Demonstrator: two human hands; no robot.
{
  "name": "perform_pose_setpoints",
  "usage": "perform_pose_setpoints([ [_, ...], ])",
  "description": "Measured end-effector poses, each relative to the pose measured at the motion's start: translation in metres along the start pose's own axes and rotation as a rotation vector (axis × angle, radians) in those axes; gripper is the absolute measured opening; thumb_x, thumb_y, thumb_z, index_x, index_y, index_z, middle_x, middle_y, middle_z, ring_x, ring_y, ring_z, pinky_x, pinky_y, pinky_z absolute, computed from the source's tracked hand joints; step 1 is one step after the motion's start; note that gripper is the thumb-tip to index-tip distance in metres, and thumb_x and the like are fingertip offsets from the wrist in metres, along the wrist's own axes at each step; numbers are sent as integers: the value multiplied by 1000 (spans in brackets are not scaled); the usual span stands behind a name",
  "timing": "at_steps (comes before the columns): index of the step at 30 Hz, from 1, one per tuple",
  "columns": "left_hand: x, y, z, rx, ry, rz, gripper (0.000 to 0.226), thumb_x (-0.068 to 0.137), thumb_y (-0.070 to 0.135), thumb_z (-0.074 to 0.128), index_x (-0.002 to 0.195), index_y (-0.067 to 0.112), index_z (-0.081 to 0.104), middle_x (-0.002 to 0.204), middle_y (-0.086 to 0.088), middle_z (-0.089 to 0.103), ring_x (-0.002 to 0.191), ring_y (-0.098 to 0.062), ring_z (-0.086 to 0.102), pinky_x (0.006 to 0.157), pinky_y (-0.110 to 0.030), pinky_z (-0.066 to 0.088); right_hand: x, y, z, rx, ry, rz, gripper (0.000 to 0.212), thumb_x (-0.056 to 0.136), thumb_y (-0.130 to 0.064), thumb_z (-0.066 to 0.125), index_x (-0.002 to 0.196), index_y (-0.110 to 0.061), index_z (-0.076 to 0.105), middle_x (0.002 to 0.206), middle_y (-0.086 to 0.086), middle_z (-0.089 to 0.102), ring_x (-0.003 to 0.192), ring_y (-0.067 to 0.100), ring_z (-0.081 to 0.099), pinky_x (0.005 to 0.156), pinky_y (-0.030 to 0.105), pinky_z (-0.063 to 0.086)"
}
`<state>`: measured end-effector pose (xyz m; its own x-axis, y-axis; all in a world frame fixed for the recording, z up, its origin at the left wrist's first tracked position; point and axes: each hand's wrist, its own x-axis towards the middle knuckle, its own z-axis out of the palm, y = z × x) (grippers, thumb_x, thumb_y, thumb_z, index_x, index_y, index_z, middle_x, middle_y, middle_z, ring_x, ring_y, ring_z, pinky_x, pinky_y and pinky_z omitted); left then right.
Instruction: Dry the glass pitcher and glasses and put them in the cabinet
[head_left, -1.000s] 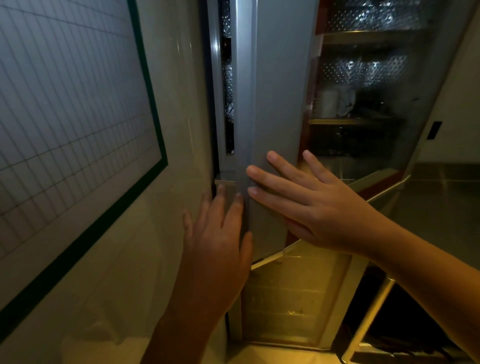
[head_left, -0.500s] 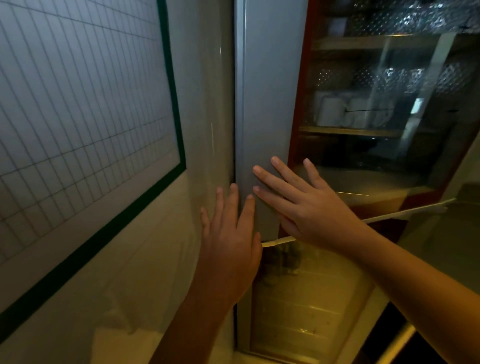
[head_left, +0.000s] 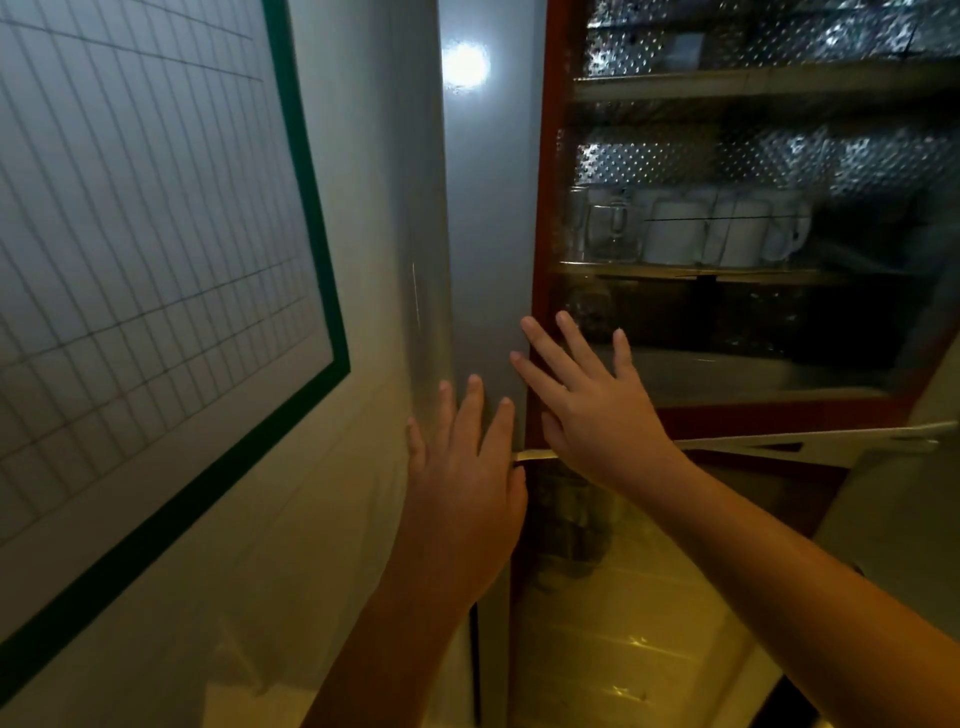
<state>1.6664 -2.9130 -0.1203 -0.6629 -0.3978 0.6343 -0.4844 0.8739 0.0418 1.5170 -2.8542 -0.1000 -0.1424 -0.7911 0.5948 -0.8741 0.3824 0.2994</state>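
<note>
Pressing flat against the cabinet (head_left: 540, 218), both hands are spread open and grip nothing. The left hand (head_left: 462, 478) lies with its fingers (head_left: 474, 402) straight and close together. Their tips touch the grey panel (head_left: 488, 234) that runs up the cabinet's left edge, next to the wall. The right hand (head_left: 592, 410) sits just beside it and a little higher, with its fingers fanned apart. Its two leftmost fingertips reach the seam where the grey panel meets the red door frame (head_left: 543, 156), and its other fingers lie over the glass pane (head_left: 779, 332), near the pane's lower left corner. The thumb points down toward a pale rail (head_left: 779, 447) along the door's bottom edge. The two hands are close together but do not touch.

Behind the pane, well above the fingers, a handled clear glass vessel (head_left: 610, 228) stands upright at the left end of the middle shelf (head_left: 675, 270). Whether it is a pitcher or a mug I cannot tell. White mugs (head_left: 675, 228) stand in a row just to its right. The shelf above is backed by a shiny dotted pattern, and the compartment below the mugs is too dark to make out.

A round glare (head_left: 465, 67) shines near the top of the grey panel. On the wall to the left hangs a green-bordered grid board (head_left: 156, 208).
</note>
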Motion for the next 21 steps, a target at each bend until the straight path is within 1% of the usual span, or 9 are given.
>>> perform_pose_setpoints([
  [3, 8, -1, 5, -32, -6, 8, 52, 72, 29, 59, 120, 8, 58, 129, -20, 54, 120, -39, 47, 87, -56, 25, 6, 7, 14, -9, -128, 109, 70, 90, -28, 53, 147, -26, 14, 150, -2, -16, 140, 25, -13, 103, 57, -5],
  [5, 14, 1, 10, -71, -6, 12, 50, 76, 28, 57, 122, 9, 57, 131, -19, 52, 123, -38, 42, 89, -55, 23, 11, 13, 23, -6, -220, 178, 68, 94, -32, 43, 147, -28, 0, 146, -5, -30, 138, 24, -23, 106, 56, -9],
  [8, 25, 5, 10, -70, -75, 38, 53, 76, 31, 48, 124, 10, 56, 135, -19, 48, 126, -38, 41, 92, -54, 20, 19, 18, 37, 43, -266, 281, 69, 94, -35, 43, 148, -24, 1, 152, -1, -24, 140, 24, -19, 109, 55, -4],
  [10, 31, 7, 13, -172, -85, 33, 63, 81, 35, 33, 141, 15, 34, 152, -12, 20, 138, -26, 4, 101, -48, -1, 26, 21, 45, 116, -312, 357, 70, 95, -35, 44, 148, -18, 1, 153, 3, -21, 141, 22, -15, 112, 51, -2],
  [11, 32, 6, 17, -224, -88, 34, 65, 82, 37, 26, 145, 18, 25, 155, -8, 8, 137, -20, -9, 102, -43, -10, 31, 23, 48, 148, -331, 390, 72, 95, -35, 44, 148, -15, 0, 154, 4, -20, 142, 22, -13, 112, 49, -1],
  [12, 33, 5, 18, -264, -97, 28, 65, 83, 37, 25, 145, 19, 23, 155, -6, 6, 138, -19, -11, 101, -41, -14, 35, 25, 52, 175, -351, 421, 73, 94, -35, 45, 148, -13, 0, 154, 5, -19, 142, 21, -12, 113, 48, 0],
  [15, 35, 1, 25, -312, -52, 13, 59, 83, 32, 38, 139, 12, 39, 151, -13, 23, 140, -33, 14, 101, -47, -5, 46, 33, 65, 235, -388, 475, 77, 93, -35, 48, 148, -10, 0, 154, 8, -18, 142, 22, -9, 113, 46, 0],
  [18, 36, -3, 32, -301, -57, -16, 59, 83, 32, 38, 139, 12, 39, 151, -12, 23, 139, -35, 16, 101, -47, -4, 52, 29, 72, 228, -380, 505, 81, 92, -37, 50, 147, -8, -1, 153, 12, -19, 142, 26, -9, 114, 44, 1],
  [21, 36, -3, 34, -287, -57, -17, 55, 81, 27, 46, 132, 8, 47, 144, -18, 35, 134, -40, 27, 98, -53, 4, 52, 25, 77, 171, -365, 495, 82, 91, -42, 49, 147, -8, 0, 153, 15, -19, 142, 29, -10, 114, 45, 2],
])
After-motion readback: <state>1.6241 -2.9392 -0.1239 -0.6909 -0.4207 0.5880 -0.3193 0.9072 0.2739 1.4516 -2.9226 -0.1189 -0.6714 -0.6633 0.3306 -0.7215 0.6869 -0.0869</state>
